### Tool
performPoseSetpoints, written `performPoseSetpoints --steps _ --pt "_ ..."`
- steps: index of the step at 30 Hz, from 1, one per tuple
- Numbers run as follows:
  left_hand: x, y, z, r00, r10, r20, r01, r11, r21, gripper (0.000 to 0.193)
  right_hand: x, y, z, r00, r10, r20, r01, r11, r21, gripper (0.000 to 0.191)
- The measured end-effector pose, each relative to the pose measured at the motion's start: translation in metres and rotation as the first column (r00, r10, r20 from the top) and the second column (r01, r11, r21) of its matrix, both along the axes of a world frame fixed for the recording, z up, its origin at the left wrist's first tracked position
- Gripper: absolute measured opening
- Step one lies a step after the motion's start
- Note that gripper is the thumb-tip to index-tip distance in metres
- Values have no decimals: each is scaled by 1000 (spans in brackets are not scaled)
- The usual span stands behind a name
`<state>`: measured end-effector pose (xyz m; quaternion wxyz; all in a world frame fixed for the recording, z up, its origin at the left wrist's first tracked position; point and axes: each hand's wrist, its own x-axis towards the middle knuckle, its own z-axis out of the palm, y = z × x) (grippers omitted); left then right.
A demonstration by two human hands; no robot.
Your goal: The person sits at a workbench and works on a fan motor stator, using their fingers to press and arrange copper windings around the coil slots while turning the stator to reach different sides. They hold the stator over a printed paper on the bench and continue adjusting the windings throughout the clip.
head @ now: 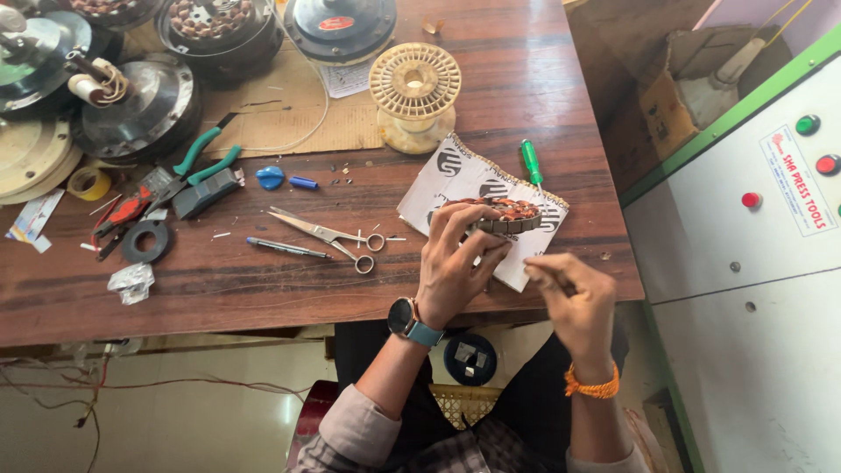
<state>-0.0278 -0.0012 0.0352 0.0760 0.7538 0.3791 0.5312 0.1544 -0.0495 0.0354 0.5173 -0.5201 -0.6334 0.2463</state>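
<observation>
Copper windings show on the ring-shaped stator that your left hand holds up just above the patterned card near the tabletop's front edge. Your left fingers are curled around the ring's near rim, thumb under it and fingertips on top, so this hand is closed on the stator. Your right hand sits just beside it, apart from the ring, with thumb and forefinger pinched together; it may be holding a thin wire or a small sliver, but the blur there makes it too hard to tell. To do this well, keep the ring steady and tilted toward you so the slots face your eyes, grip by the metal rim and not the copper, and bring the pinched fingertips in slowly along 1 slot at a time. The scissors and a pen lie to your left, the green screwdriver rests beyond the card, and the cream plastic spool stands farther back. The green-handled pliers lie well apart at the left.
</observation>
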Motion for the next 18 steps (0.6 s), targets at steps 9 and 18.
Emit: performPoseSetpoints --steps 9,18 --pt "5 0 -1 995 84 45 -85 996 25 20 -2 50 47 989 -75 128 80 996 -28 12" --pt "8 -4 0 991 108 81 -111 993 33 20 -11 55 60 992 54 111 -53 998 -18 12"
